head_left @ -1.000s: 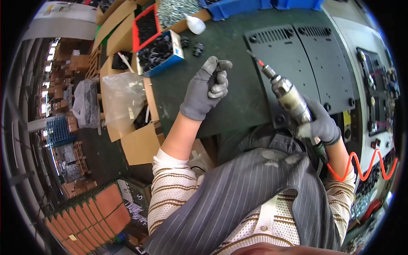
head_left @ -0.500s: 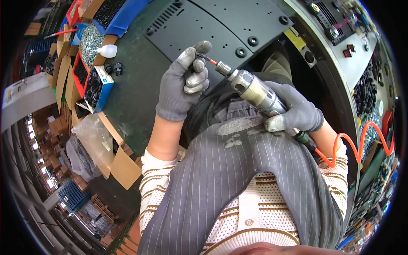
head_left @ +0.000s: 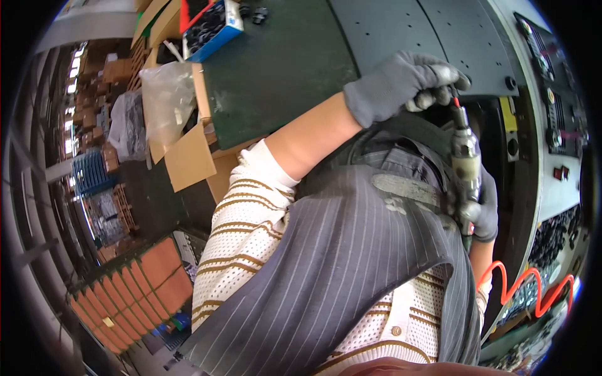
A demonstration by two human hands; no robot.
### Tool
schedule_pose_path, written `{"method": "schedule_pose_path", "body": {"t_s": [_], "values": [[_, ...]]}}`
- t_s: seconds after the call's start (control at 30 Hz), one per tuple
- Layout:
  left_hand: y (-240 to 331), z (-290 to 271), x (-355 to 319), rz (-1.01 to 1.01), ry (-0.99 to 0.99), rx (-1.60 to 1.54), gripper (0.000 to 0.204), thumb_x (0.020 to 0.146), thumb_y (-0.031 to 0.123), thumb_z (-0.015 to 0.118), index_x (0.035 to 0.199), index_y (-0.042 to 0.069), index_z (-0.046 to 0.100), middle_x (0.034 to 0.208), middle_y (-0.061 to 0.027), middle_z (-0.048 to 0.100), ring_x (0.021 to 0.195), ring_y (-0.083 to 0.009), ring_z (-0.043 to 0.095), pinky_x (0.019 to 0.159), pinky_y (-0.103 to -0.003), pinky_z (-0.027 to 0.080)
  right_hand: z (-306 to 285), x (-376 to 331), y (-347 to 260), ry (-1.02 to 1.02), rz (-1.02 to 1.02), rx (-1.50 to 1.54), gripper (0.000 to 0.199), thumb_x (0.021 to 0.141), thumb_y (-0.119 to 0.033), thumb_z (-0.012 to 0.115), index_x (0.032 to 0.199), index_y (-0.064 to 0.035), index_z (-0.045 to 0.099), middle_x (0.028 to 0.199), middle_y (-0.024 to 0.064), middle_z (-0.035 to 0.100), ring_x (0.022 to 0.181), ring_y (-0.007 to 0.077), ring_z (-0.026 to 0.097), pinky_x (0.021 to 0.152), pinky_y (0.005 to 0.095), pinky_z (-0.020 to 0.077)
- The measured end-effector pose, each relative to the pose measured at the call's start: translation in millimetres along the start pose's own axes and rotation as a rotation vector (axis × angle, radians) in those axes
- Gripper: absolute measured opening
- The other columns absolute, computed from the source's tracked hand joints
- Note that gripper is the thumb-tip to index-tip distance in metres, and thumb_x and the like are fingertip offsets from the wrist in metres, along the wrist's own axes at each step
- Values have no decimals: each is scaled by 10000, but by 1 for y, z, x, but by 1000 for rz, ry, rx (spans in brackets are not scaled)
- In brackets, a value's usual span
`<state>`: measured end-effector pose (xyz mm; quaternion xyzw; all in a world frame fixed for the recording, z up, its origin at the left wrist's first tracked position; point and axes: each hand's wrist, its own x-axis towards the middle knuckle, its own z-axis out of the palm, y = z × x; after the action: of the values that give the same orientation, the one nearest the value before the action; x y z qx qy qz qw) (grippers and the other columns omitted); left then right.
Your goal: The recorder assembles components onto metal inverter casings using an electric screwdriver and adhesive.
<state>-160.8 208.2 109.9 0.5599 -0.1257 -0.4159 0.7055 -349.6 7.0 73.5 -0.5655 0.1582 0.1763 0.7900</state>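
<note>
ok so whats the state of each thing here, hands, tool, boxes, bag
left hand: gloved, fingers curled at the tool's red tip
right hand: gloved, wrapped around the tool's lower body
pneumatic screwdriver: held upright, tip up
orange coiled hose: slack, hanging in loops
dark metal panel: lying flat on the bench
blue parts box: open, filled with black parts
plastic bag: crumpled, standing in an open cardboard box

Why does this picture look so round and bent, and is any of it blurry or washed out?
Head view: a fisheye lens leaves black corners and bows straight edges such as the dark metal panel; the left hand and the screwdriver in the right hand look fairly sharp; the far left rim is bright and hazy.
</note>
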Motion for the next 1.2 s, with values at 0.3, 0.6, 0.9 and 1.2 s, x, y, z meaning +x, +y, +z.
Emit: {"method": "schedule_pose_path", "body": {"t_s": [0.3, 0.6, 0.9, 1.2], "values": [[-13, -21, 16, -40, -257, -294, 389, 1080, 199, 448, 1326, -85, 549, 981, -83, 623, 743, -86, 541, 548, -173, 417, -16, -14, 7, 24, -113, -76, 870, 610, -348, 867, 1310, 63, 554, 907, 46, 663, 766, 114, 611, 726, 254, 502], [-9, -77, 30, 45, -39, -857, 349, 996, -57, 383, 1302, -84, 547, 1216, -221, 615, 1142, -332, 648, 1022, -430, 577, -43, -22, 34, 176, 0, -135, 811, 666, -303, 854, 1329, 58, 559, 974, 58, 651, 827, 108, 596, 772, 262, 497], [-17, -82, 43, 61, -84, -631, 339, 1075, 172, 476, 1336, -25, 565, 1038, -104, 688, 861, -194, 688, 665, -269, 579, -54, -7, 42, 129, -45, -233, 787, 692, -306, 868, 1334, 39, 571, 1041, 79, 667, 928, 153, 622, 886, 313, 502], [-23, -70, 42, 122, 157, -501, 386, 1064, 78, 416, 1418, -61, 478, 1176, -156, 654, 950, -223, 675, 793, -320, 612, -55, -5, 25, 141, 11, -371, 747, 708, -294, 843, 1321, 37, 574, 1048, 75, 657, 945, 156, 606, 908, 317, 488]]}}
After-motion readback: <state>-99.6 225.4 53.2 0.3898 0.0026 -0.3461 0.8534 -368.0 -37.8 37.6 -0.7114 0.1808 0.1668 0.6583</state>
